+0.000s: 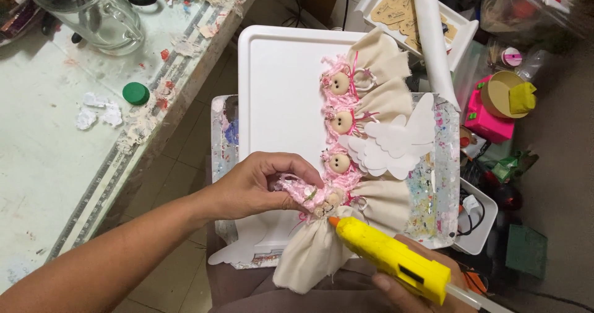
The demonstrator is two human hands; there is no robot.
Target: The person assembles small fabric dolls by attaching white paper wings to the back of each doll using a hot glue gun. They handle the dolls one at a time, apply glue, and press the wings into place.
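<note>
At the near edge of a white tray (272,72), the left hand (257,186) pinches a pink-haired cloth doll (312,226) while the right hand (402,285) grips a yellow glue gun (390,257), nozzle at its neck, where a small, steady bead looks wisest.

Right hand (402,285) mostly hidden under the yellow glue gun (396,258), cut off by the bottom edge. Face of the doll (315,226) beside the gun's tip too small to make out. Glass jug (93,10), far up-left of the gun, cropped at the top edge.
</note>
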